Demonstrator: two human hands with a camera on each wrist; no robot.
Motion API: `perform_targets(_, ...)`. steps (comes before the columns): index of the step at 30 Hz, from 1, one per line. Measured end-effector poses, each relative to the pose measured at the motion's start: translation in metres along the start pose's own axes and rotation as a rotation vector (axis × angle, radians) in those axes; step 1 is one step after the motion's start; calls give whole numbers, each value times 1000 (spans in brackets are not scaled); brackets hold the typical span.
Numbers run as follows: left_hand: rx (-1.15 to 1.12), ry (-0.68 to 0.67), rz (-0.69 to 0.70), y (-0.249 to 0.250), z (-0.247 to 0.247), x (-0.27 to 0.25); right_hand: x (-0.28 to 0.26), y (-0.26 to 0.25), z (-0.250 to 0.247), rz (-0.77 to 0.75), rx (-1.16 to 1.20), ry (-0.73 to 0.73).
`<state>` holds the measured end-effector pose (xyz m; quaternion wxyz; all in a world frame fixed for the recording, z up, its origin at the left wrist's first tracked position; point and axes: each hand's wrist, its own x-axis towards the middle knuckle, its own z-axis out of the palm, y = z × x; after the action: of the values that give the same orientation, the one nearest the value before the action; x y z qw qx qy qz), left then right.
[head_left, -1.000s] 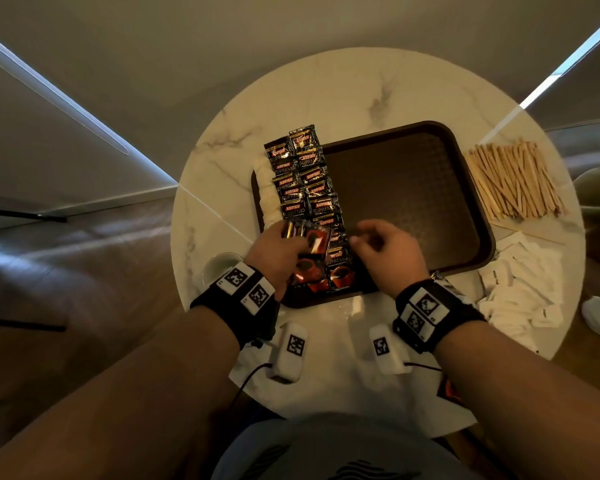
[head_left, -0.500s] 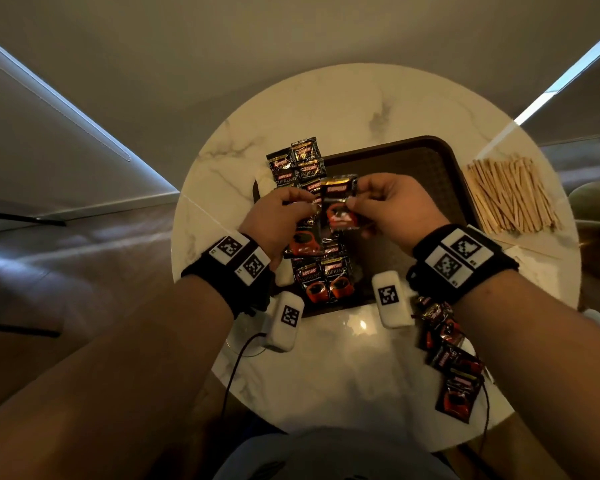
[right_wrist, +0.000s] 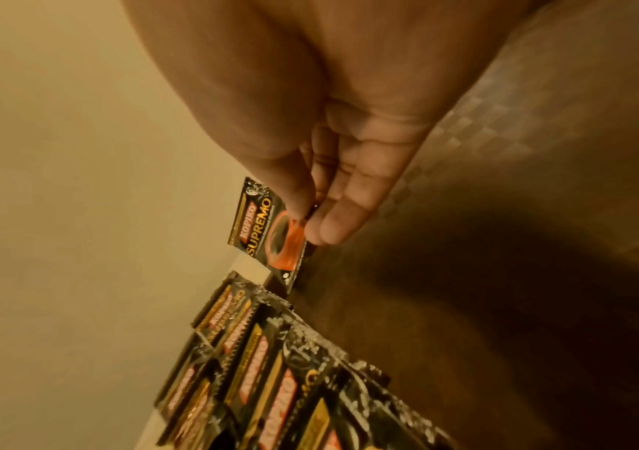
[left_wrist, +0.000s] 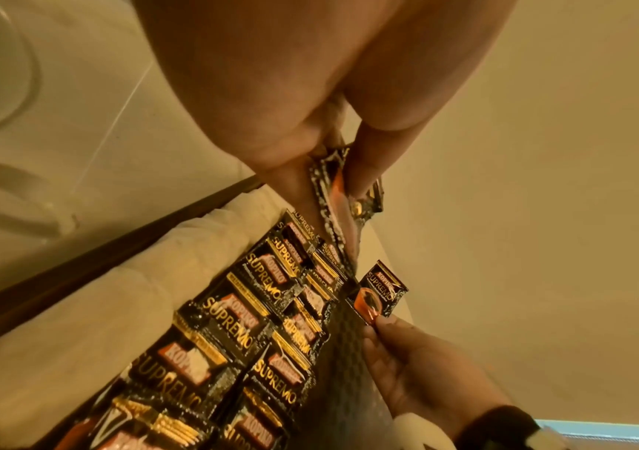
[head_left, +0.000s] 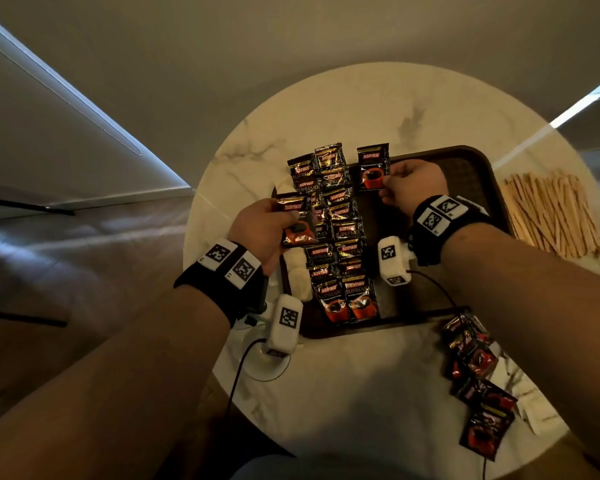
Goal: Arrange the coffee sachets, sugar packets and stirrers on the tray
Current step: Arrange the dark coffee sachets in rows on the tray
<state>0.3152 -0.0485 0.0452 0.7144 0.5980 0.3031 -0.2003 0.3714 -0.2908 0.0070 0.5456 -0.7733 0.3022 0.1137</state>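
Observation:
A dark brown tray (head_left: 471, 161) lies on the round marble table (head_left: 343, 112). Two overlapping columns of black coffee sachets (head_left: 336, 237) run down its left part. My right hand (head_left: 409, 183) pinches one coffee sachet (head_left: 372, 168) by its lower right corner, over the tray's far left, beside the columns' top; the same sachet (right_wrist: 268, 228) shows in the right wrist view. My left hand (head_left: 267, 226) grips a small stack of sachets (head_left: 297, 220) above the tray's left edge. White sugar packets (left_wrist: 148, 274) lie along the tray's left side. Wooden stirrers (head_left: 555, 216) are piled right of the tray.
Several loose coffee sachets (head_left: 478, 375) lie on the table at the near right, past the tray's corner. White packets (head_left: 534, 407) sit beside them near the table edge. The tray's right half (head_left: 465, 188) is bare. Wrist-camera cables hang over the near table.
Both hands rose from the tray's near end and moved apart. The right hand carried one sachet to the far end of the tray; the left drew its stack to the left.

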Motion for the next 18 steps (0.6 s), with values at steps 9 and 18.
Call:
perform_targets(9, -15, 75, -38, 0, -8, 19, 35, 2, 18, -15, -261, 60)
perform_targets(18, -12, 43, -36, 1, 0, 20, 40, 7, 20, -60, -402, 106)
